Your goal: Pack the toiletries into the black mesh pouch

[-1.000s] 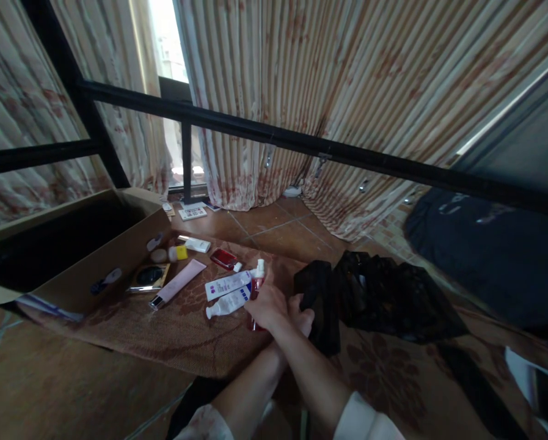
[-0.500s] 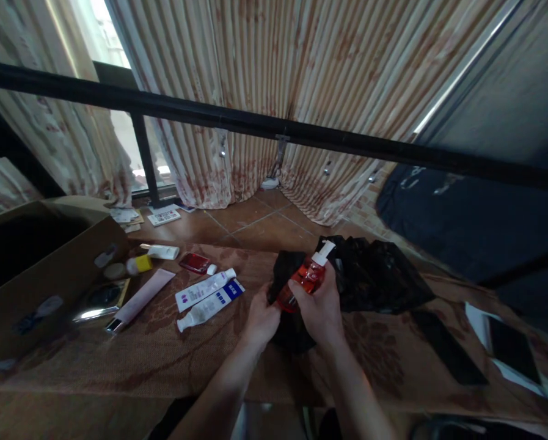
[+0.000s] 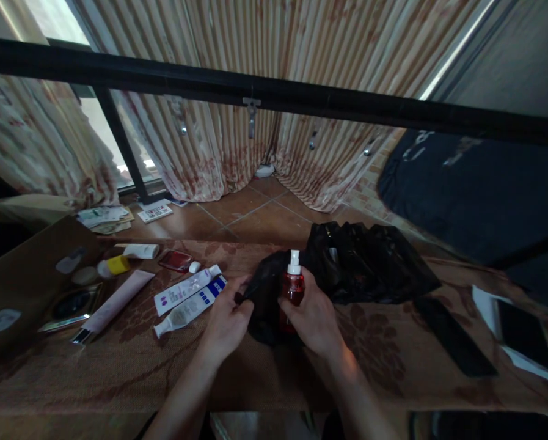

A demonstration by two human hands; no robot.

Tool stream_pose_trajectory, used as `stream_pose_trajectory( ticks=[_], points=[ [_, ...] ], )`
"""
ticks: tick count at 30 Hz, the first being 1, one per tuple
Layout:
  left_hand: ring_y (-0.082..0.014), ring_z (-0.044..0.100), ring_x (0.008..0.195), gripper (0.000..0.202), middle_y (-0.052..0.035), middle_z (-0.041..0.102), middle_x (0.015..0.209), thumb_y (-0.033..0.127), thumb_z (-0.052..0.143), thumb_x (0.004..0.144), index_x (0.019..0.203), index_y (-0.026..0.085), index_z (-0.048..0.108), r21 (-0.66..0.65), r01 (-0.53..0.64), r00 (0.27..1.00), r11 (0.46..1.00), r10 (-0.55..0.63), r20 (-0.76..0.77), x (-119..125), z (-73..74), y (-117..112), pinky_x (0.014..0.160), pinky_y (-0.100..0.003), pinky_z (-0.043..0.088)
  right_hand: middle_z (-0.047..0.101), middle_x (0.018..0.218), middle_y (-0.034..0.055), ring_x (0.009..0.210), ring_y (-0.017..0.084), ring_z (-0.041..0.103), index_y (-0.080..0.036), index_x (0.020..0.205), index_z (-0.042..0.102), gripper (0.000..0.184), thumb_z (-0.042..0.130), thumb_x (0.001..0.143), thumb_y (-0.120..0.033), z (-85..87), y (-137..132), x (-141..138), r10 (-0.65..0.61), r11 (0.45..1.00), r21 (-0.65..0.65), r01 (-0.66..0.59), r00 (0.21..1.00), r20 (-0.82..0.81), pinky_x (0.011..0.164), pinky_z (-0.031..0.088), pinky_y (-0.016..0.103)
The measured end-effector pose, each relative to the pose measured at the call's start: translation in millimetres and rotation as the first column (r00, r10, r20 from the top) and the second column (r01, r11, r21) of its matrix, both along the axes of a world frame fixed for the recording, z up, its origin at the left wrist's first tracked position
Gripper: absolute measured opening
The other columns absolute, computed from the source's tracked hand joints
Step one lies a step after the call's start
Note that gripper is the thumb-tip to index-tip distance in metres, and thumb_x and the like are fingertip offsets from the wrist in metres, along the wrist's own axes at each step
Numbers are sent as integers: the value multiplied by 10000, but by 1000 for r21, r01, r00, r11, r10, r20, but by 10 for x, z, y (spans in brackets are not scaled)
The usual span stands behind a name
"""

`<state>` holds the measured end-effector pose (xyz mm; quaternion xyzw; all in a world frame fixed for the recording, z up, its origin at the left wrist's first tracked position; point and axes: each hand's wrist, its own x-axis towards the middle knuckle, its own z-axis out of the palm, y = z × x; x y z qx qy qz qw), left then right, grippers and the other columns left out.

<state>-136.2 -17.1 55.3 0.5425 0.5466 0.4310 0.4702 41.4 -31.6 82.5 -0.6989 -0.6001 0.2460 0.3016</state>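
Observation:
My right hand (image 3: pixel 314 315) is wrapped round a red pump bottle (image 3: pixel 293 286) with a white pump top, which stands nearly upright. Its lower part is hidden by my fingers and by black plastic. Beside it, my left hand (image 3: pixel 230 311) pinches the edge of a black plastic bag (image 3: pixel 267 281) between thumb and fingers. The bag lies against the bottle's left side; I cannot tell how far the bottle is inside it. Left of my left hand lie a white and purple tube (image 3: pixel 186 289) and a white and blue tube (image 3: pixel 192 307).
More black bags (image 3: pixel 369 263) lie right of the bottle. A cardboard box (image 3: pixel 40 256), a pink tube (image 3: pixel 118 302), a yellow-capped bottle (image 3: pixel 114 266) and a red flat bottle (image 3: pixel 176 261) are at left. A phone (image 3: pixel 523 333) lies far right. A dark rail (image 3: pixel 292 98) crosses beyond the table.
The bottle has turned from tilted to nearly upright. My left hand has moved left, away from the bottle, drawing the black bag's edge with it. The view has shifted slightly.

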Motion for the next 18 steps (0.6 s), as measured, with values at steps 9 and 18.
stream_pose_trajectory(
  ticks=[9,18],
  points=[
    [-224,675,927,474,-42,742,1000,157,547,672,1126,176,680,11,-65,993,998,64,102,19,-2,42,772,-303,533,602,1342,98,1265,255,548,-230,1106,598,304,657,808,-244,-59,16,-17,246,896,429,-118,935,-256,1045,440,438],
    [-211,671,864,442,-39,745,1002,161,549,662,1073,181,710,56,-90,995,994,87,44,32,-46,62,744,-294,526,535,1429,103,1313,238,506,-225,1038,753,464,431,800,10,-325,35,249,251,922,244,-299,945,209,1105,378,465]
  ],
)
